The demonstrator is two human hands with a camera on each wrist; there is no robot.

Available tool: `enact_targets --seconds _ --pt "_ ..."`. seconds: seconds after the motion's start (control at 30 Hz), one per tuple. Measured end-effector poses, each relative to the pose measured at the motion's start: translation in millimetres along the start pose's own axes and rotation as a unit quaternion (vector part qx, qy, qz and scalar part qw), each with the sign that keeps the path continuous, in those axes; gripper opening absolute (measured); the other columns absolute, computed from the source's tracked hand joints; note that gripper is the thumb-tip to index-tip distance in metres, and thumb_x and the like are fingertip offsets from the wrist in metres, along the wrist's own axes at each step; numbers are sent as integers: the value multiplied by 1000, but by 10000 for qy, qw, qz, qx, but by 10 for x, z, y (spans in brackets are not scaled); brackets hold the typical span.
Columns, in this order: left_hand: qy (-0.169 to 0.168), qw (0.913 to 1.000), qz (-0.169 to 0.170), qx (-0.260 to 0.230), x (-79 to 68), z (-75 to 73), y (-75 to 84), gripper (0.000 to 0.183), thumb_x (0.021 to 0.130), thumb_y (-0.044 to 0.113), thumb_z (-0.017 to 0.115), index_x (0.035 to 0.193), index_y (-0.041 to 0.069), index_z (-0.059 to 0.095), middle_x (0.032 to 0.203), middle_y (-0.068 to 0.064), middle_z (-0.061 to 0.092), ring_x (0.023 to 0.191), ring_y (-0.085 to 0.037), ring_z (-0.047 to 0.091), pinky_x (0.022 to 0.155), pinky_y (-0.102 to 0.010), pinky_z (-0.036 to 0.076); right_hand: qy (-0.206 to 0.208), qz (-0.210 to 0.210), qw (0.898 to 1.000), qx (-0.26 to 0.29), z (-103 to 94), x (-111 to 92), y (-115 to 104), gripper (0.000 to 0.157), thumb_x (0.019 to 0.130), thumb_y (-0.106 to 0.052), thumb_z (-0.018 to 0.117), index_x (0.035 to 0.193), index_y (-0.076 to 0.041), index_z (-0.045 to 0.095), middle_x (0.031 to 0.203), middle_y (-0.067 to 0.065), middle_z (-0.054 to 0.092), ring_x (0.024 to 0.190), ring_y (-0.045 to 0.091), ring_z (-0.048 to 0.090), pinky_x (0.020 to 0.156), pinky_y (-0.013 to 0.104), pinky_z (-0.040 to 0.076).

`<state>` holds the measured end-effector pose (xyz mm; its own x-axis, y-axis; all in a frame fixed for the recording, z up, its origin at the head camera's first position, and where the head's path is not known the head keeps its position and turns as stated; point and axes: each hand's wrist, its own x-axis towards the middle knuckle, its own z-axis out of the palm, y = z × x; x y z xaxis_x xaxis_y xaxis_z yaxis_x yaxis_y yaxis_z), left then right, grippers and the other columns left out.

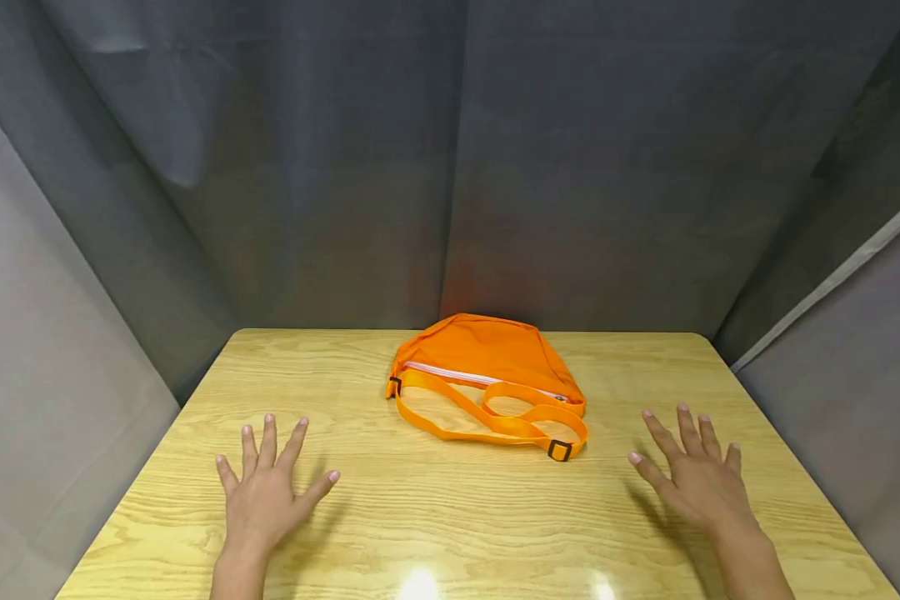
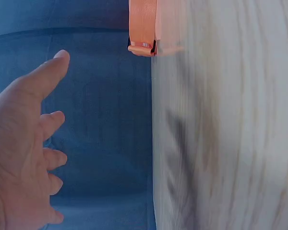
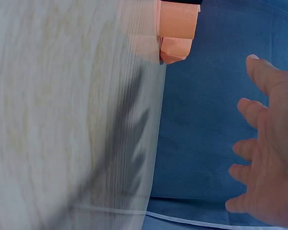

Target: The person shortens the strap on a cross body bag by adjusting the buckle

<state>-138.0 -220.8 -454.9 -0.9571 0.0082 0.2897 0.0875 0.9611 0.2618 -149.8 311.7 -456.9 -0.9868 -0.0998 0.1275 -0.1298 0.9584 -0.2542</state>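
1. A rounded orange fabric bag (image 1: 487, 350) is being supported by the pale yellow wood-grain tabletop (image 1: 420, 517), near the middle of its far edge; in the head view, that edge is being overlapped by the bag's top.
2. The bag's front is being crossed by a pinkish-white zip (image 1: 450, 372), which is being seen slanting down towards the right.
3. A flat orange webbing strap (image 1: 513, 425) is being spread in loose loops before the bag, on the side away from the far edge. A square black strap slider (image 1: 560, 442) is being borne by the strap's right-hand loop.
4. The bare left hand (image 1: 262, 496) is being held wide above the tabletop, between the left edge and the bag, with fingers and thumb splayed; nothing is being gripped.
5. The bare right hand (image 1: 697, 483) is being held likewise, wide and unladen, between the bag and the right edge. Shadows of both hands are being cast on the tabletop, and the bag is being touched by neither.
6. The far edge is being backed by a dark grey fabric curtain (image 1: 330, 167).
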Motion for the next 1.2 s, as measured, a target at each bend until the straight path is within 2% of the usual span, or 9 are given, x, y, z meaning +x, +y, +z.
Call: enact_targets --seconds 0.1,0.23,0.37,0.53,0.73,0.87,1.03,1.2 --pt "17 9999 137 -64 -11 -2 73 84 79 67 54 144 18 35 147 -26 20 134 -47 5 95 -71 -1 143 -75 9999 1 -35 -20 -27 71 94 -53 42 150 -21 15 148 30 2 130 54 6 89 76 6" --pt "281 9978 543 -249 -40 50 248 78 78 59 63 139 13 43 139 -27 36 125 -49 30 93 -70 21 368 -196 9991 98 -78 -72 -63 70 91 -49 51 146 -11 30 141 35 23 115 59 32 80 74 27" --pt "554 9938 765 -578 -43 147 413 71 76 48 72 132 9 52 131 -25 46 117 -46 44 88 -65 34 445 -261 9963 680 -73 -113 -91 66 90 -42 58 141 -5 38 136 34 34 110 59 38 77 72 31" --pt "749 9869 930 -1087 -4 247 605 64 74 39 76 127 8 56 127 -21 52 113 -39 50 86 -61 37 464 -402 9862 1537 -7 -101 -127 62 88 -32 64 140 -7 41 138 30 36 117 55 34 82 70 30" --pt "763 9782 1031 -1633 49 356 828 59 75 35 77 125 10 58 125 -16 54 113 -35 51 87 -59 38 345 -487 9763 2079 100 -53 -161 61 86 -29 67 138 -8 44 138 24 40 120 50 37 86 65 34" --pt "683 9725 1111 -1927 81 446 950 58 75 33 77 124 10 58 125 -14 55 113 -33 51 87 -57 39 331 -564 9701 2335 153 -38 -177 60 85 -27 69 137 -8 46 136 23 43 120 49 38 86 64 35" --pt "535 9606 1244 -2426 141 535 1081 55 76 29 77 123 7 58 124 -13 55 113 -32 51 87 -56 40 404 -639 9658 2481 227 29 -183 59 83 -22 71 136 -10 48 131 21 49 115 43 46 85 60 40" --pt "109 9491 1265 -2884 172 614 1204 54 79 26 75 125 5 56 125 -12 54 116 -33 48 91 -56 38 209 -557 9593 2762 293 90 -196 60 81 -17 73 136 -10 48 131 20 49 113 39 49 85 56 42"
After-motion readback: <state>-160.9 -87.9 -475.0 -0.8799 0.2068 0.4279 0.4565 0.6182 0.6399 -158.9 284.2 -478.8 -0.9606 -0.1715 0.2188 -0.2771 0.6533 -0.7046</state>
